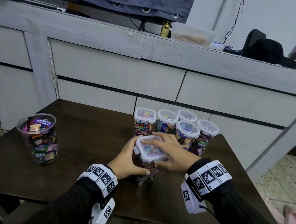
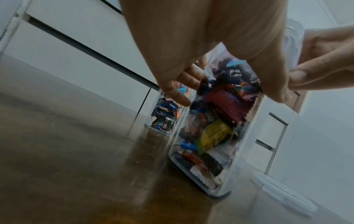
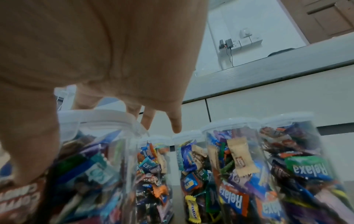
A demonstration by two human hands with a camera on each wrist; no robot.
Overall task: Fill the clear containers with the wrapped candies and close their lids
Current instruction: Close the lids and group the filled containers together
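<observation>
Left hand (image 1: pixel 129 160) fingers curl round jar (image 1: pixel 144 172); right hand (image 1: pixel 169 152) fingers flat, pressing lid (image 1: pixel 148 149). Risk: uneven press leaves lid unlatched, tall jar tips into neighbours (image 1: pixel 187 133) on bench (image 1: pixel 90 134).

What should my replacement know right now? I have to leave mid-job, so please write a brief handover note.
Left hand grips the side of the square container at the table's front, steadying it.
Right hand lies over its lid, fingers flat on top, thumb at the near edge.
Done: five lidded containers full of candies stand behind it.
Left: whether this lid's latches are snapped cannot be told, so check them. The round container at the far left is full but has no lid on; I see no spare lid for it.
</observation>
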